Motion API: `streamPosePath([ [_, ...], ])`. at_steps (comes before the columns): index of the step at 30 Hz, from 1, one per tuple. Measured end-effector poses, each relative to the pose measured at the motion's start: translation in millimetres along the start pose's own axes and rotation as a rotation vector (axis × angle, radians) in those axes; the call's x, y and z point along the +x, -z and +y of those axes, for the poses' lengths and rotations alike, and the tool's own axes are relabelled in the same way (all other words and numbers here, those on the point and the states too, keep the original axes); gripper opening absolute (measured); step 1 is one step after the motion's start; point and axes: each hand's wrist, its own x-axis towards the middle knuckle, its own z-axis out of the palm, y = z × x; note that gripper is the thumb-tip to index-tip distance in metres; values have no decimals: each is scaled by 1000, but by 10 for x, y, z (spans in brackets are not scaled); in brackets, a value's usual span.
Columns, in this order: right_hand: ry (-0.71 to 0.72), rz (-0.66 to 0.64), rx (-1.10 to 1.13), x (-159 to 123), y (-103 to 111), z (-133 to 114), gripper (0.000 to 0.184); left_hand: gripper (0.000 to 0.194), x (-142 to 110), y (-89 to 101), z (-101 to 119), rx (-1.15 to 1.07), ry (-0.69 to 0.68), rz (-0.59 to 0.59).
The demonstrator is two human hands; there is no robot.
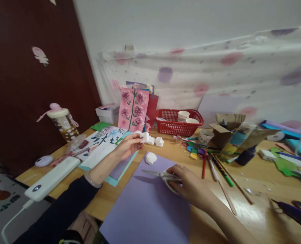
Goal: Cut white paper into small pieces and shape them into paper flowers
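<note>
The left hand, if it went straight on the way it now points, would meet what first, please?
Most likely the small white pieces just past the fingertips of the left hand, though its height above the table is hard to judge.

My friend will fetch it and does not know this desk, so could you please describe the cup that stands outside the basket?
On the wooden table, find the red basket. Just right of it, before the cardboard box, stands a white cup with small dark marks. Unlike the stacked white containers inside the basket, it stands directly on the wood.
</note>
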Motion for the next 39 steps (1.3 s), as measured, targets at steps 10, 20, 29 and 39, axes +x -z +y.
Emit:
streamPosePath([
  [10,137,-128,-15,-18,-119,-67,19,11,908,26,-240,558,60,213],
  [20,95,-153,-23,-30,-123,-73,13,7,1215,210,-542,819,45,263],
  [29,102,-147,-16,-14,-123,-58,12,16,1132,196,-526,998,-197,196],
  [39,106,-153,-9,-7,-153,-23,14,69,1191,264,-444,1072,-285,-210],
])
